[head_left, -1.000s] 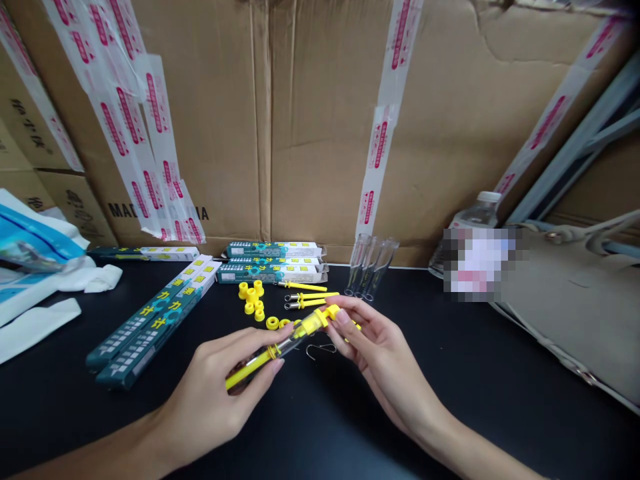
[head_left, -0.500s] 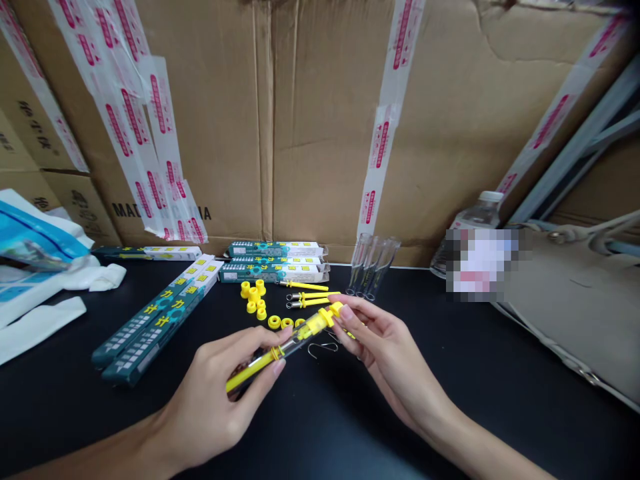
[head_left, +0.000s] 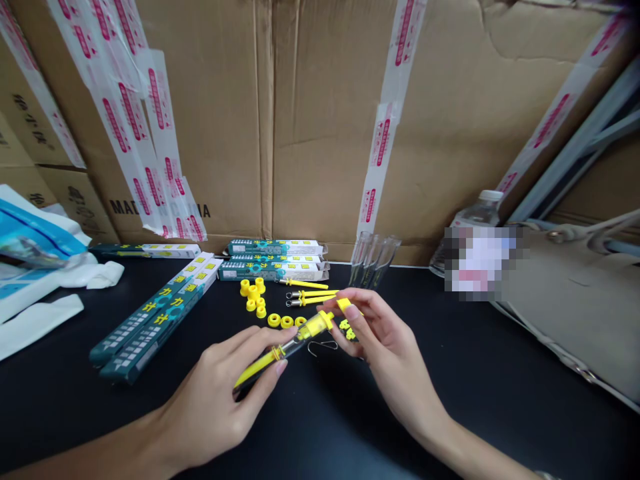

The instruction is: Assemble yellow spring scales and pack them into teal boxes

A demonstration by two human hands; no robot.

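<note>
My left hand (head_left: pixel 220 393) is closed around a clear-tubed spring scale (head_left: pixel 290 348), tilted up to the right. A yellow rod shows inside its tube, and a yellow plug fills the upper end. Just beyond that end, my right hand (head_left: pixel 385 340) pinches a small yellow cap (head_left: pixel 344 305) between thumb and fingers, apart from the tube. Behind the hands lie yellow rods with metal springs (head_left: pixel 313 294), yellow collars (head_left: pixel 253 288) and yellow rings (head_left: pixel 287 322). A bent wire hook (head_left: pixel 323 347) and small yellow pieces (head_left: pixel 347 329) are beside my right fingers.
Clear tubes (head_left: pixel 373 263) stand at the back. Printed narrow boxes (head_left: pixel 160 313) lie left and at the rear (head_left: pixel 275 270). A plastic bottle (head_left: pixel 480 213) and beige bag (head_left: pixel 575 300) are on the right, plastic packaging (head_left: pixel 40 287) on the left. A large carton (head_left: pixel 320 133) walls the back.
My right hand has drawn slightly right, away from the tube's end, with the yellow cap in its fingers. My left hand holds the spring scale nearly where it was.
</note>
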